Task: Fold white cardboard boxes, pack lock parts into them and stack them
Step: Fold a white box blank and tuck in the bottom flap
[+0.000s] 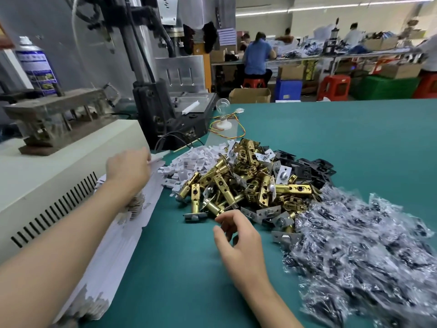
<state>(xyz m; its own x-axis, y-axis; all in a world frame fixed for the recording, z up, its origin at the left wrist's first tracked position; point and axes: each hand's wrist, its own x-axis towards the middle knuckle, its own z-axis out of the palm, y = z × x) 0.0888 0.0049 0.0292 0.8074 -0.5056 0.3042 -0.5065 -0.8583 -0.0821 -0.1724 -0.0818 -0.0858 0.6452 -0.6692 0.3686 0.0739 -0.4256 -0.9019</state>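
Left hand pinches a flat white box blank from the stack, while right hand hovers, fingers loosely open, beside brass latches.

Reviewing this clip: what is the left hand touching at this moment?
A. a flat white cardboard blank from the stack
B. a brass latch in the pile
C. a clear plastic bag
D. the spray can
A: the left hand pinches a white cardboard blank at the far end of the stack of flat blanks.
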